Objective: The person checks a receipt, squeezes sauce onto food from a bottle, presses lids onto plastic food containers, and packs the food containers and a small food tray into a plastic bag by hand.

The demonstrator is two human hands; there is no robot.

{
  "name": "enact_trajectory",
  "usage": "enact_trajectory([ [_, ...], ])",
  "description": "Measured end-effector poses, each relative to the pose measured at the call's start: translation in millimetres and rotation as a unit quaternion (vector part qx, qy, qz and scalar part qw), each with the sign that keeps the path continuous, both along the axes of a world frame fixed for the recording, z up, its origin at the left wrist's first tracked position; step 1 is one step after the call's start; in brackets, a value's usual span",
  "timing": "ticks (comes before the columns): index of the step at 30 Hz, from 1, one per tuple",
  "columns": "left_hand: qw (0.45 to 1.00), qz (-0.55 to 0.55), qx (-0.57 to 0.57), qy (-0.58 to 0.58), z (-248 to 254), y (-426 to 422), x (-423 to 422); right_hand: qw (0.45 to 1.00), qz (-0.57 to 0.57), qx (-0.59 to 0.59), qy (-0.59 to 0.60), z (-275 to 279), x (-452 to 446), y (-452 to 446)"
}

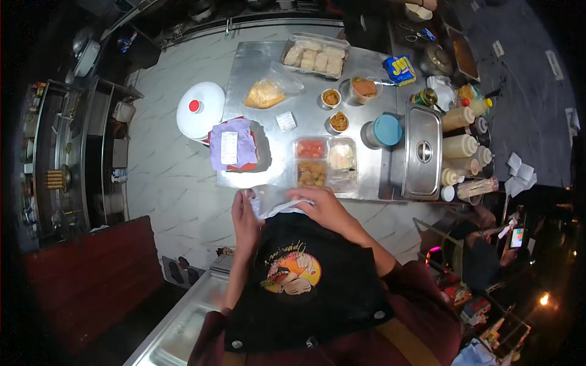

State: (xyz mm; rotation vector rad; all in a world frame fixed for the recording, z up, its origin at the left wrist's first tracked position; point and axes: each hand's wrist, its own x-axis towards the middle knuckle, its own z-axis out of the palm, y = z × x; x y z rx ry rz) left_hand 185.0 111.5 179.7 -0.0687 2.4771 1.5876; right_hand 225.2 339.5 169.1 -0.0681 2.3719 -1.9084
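A thin whitish plastic bag (pixel 270 200) is held between my two hands in front of the apron. My left hand (pixel 242 210) grips its left side with bent fingers. On the other side, my right hand (pixel 320 206) pinches the bag's edge. Just beyond the hands, a see-through divided container (pixel 353 180) sits at the table's near edge, with red, pale and brownish food in its compartments. To its left lies a purple cloth or paper (pixel 213 152) on a red box, topped by a printed white slip (pixel 229 147). What the bag contains cannot be made out.
On the steel table (pixel 247 67) stand a bag of orange-yellow food (pixel 264 94), a tray of pale pieces (pixel 314 58), two small cups, a blue-lidded tub (pixel 386 130) and a lidded steel pan (pixel 422 152). Several sauce bottles (pixel 461 146) line the right. A white round cooler (pixel 201 119) is left.
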Motion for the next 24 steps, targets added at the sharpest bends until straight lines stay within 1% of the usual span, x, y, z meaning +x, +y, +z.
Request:
enact_trajectory([
  [1, 1.0, 0.001, 0.026, 0.013, 4, 1, -13, 1.0, -0.003, 0.023, 0.018, 4, 0, -3],
  [2, 0.995, -0.015, 0.029, 0.093, 11, 5, -23, 0.998, -0.004, 0.046, 0.038, 9, -2, -8],
  [3, 0.997, 0.011, 0.069, 0.014, 23, 5, -35, 0.996, -0.002, 0.068, 0.06, 15, -5, -14],
  [5, 0.976, 0.064, 0.15, -0.146, 50, -1, -56, 0.995, 0.02, 0.071, -0.073, 38, -7, -18],
  [6, 0.892, 0.05, 0.402, -0.202, 65, -2, -60, 0.987, 0.03, 0.074, -0.14, 44, -7, -20],
  [7, 0.741, 0.031, 0.625, -0.243, 74, -4, -57, 0.988, 0.003, -0.031, -0.149, 43, -3, -24],
  [8, 0.803, 0.002, 0.567, -0.187, 74, -3, -48, 0.978, -0.023, -0.136, -0.157, 40, 3, -29],
  [9, 0.856, -0.028, 0.501, -0.128, 74, 1, -38, 0.956, -0.049, -0.238, -0.163, 37, 6, -35],
  [10, 0.899, -0.06, 0.429, -0.066, 75, 5, -30, 0.952, -0.072, -0.274, -0.113, 36, 7, -43],
  [11, 0.954, -0.085, 0.286, 0.037, 77, 4, -17, 0.95, -0.11, -0.276, -0.099, 39, 4, -51],
  [12, 0.97, -0.078, 0.225, 0.053, 72, 3, -8, 0.945, -0.15, -0.277, -0.085, 49, 0, -59],
  [13, 0.982, -0.071, 0.164, 0.067, 62, -1, -2, 0.939, -0.191, -0.277, -0.071, 61, -2, -67],
  [14, 0.981, -0.087, 0.175, 0.018, 53, -8, 1, 0.939, -0.203, -0.258, -0.105, 76, -3, -74],
  [16, 0.971, -0.115, 0.195, -0.082, 38, -22, 8, 0.971, -0.187, -0.119, -0.085, 52, 7, -85],
  [17, 0.971, -0.114, 0.186, -0.093, 35, -28, 11, 0.98, -0.176, -0.05, -0.076, 41, 14, -91],
  [18, 0.972, -0.113, 0.178, -0.105, 33, -32, 13, 0.979, -0.188, -0.03, -0.072, 45, 16, -102],
  [19, 0.972, -0.112, 0.17, -0.116, 30, -36, 15, 0.983, -0.166, 0.013, -0.076, 44, 19, -105],
  [20, 0.965, -0.095, 0.196, -0.143, 20, -41, 17, 0.985, -0.145, 0.056, -0.081, 43, 21, -108],
  [21, 0.965, -0.09, 0.2, -0.143, 15, -46, 21, 0.983, -0.127, 0.099, -0.087, 42, 25, -109],
  [23, 0.964, -0.083, 0.209, -0.141, 2, -58, 25, 0.98, -0.171, 0.039, -0.094, 38, 33, -111],
  [24, 0.949, -0.063, 0.241, -0.192, -14, -64, 28, 0.976, -0.193, 0.009, -0.097, 34, 38, -111],
])
